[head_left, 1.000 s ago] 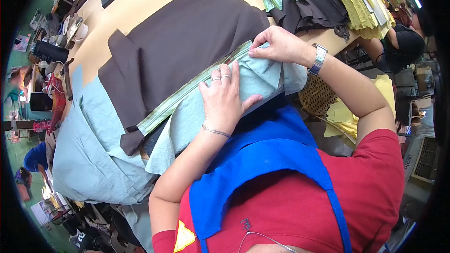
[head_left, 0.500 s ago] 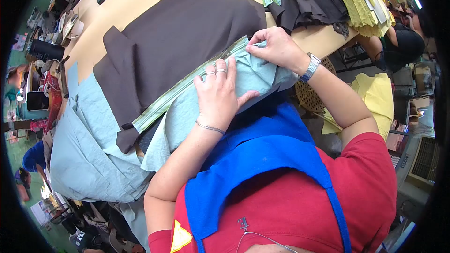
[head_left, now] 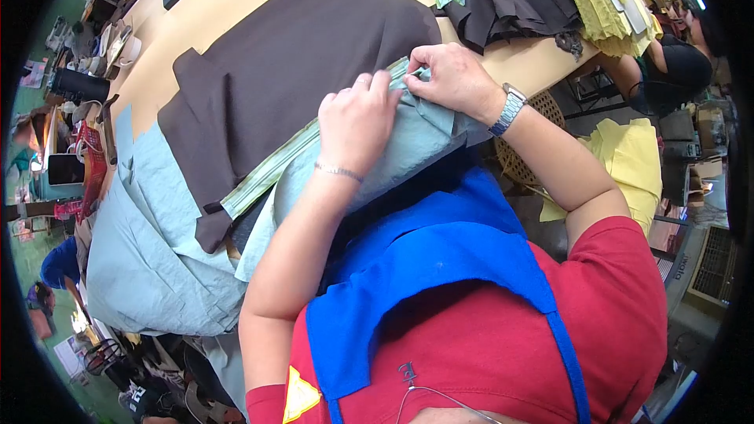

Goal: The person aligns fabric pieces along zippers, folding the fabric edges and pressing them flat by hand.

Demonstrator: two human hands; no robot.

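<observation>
While working the green strip (head_left: 273, 167) along the near edge of the dark cloth (head_left: 298, 55), watch the full run, not just the pinched end. Find it lying diag. at the near side of the counter (head_left: 212, 12), btwn the dark cloth & the light blue cloth (head_left: 412, 137); can't tell the exact layer order.

Note R hand (head_left: 455, 82) w/ thumb & forefinger tog., clamped on the light blue cloth nr the strip's upper R end; can't tell whether catching the strip too. Use a small, firm pinch there, as if anchoring a corner, w/o dragging the dark cloth.

Note L hand (head_left: 357, 129) lying across the strip's mid part, fingers bent & tips blurred, just beside R hand; can't tell if pinching or only pressing. Best to press flat w/ the fingertips & slide gently away from the pinch, smoothing instead of tugging.

Check the puckers in the light blue cloth nr R hand; ease out before pressing, else prob. trapping a crease. Mind also the dark flap (head_left: 212, 233) by the strip's lower L end: poss. risk of pulling the edge out of line. Gather a bit of slack on the near side to avoid drag.
</observation>
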